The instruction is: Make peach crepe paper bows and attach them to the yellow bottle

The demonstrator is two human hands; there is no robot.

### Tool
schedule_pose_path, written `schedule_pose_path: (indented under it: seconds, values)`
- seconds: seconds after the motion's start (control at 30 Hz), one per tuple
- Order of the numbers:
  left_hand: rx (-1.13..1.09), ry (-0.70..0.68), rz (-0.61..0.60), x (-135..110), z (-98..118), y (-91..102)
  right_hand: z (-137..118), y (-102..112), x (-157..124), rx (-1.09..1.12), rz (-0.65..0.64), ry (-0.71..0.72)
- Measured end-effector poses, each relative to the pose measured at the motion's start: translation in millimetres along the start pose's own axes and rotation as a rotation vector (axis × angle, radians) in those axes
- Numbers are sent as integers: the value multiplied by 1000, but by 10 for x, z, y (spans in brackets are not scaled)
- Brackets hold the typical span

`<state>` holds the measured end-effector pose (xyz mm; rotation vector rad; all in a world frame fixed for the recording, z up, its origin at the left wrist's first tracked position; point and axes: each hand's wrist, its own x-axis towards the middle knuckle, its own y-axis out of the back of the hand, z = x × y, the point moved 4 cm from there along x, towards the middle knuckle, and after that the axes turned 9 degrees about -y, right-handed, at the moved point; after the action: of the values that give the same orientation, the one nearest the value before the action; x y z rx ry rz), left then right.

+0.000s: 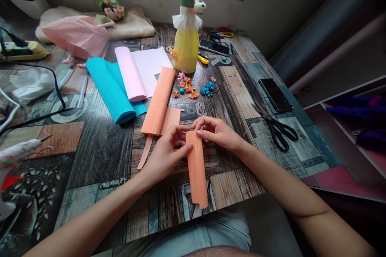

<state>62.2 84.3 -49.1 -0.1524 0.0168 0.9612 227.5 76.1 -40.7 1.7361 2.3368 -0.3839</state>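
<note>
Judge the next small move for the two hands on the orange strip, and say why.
Probably press and crease the top end of the folded orange crepe strip. Both the left hand and the right hand pinch that far end, while the rest lies flat toward the table edge, so the fold looks unfinished there.

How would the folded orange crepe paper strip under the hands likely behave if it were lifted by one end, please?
The orange crepe strip looks thin and crinkled, so it would probably droop and feel very light. It overhangs the table edge, and both the left hand and right hand pin its top, so it may unfold when released.
</note>
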Motion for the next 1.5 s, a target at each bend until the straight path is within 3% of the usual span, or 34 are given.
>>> schedule_pose_path:
  seconds: [0.53,0.87,1.23,1.5]
  values:
    - [47,-35,-7,-22,4,-19,71,18,26,-150,46,41]
    - [44,-41,-17,-29,-11,-34,59,24,15,-141,79,22]
    - [12,-31,-48,-38,-50,-80,97,15,27,-88,30,-8]
    - [-116,-6,-9,-32,3,-51,-84,-1,-39,-92,14,75]
